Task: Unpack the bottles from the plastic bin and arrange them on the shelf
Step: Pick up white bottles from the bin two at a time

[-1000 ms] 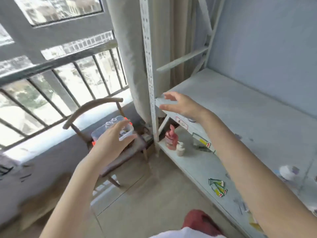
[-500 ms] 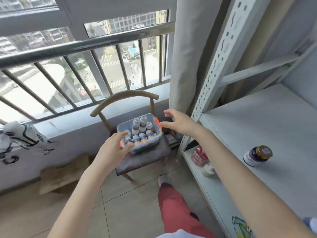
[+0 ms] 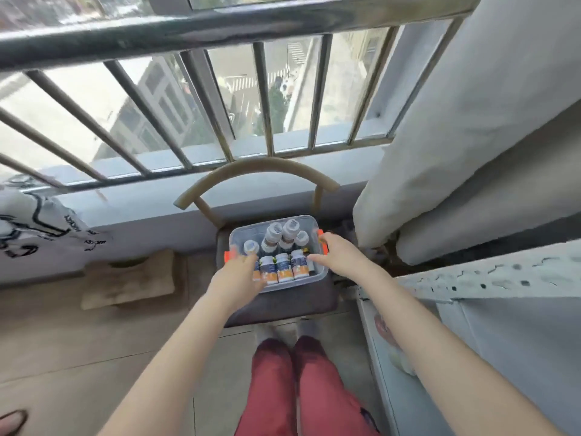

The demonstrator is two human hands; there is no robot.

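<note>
A clear plastic bin with orange side clips sits on the grey seat of a wooden chair below the window. Several bottles fill it: white-capped ones stand at the back, orange-and-white labelled ones lie along the front. My left hand reaches over the bin's front left corner, fingers apart, its fingertips over a labelled bottle. My right hand hovers at the bin's right edge, fingers spread, holding nothing. The metal shelf stands at the right.
A grey curtain hangs between the chair and the shelf post. Window bars and a sill run behind the chair. A low wooden stool stands left of it. My red-trousered legs are just before the chair.
My view has turned from the shelf to face the chair and bin. Both hands have moved forward and down, closing in on the bin from either side.
</note>
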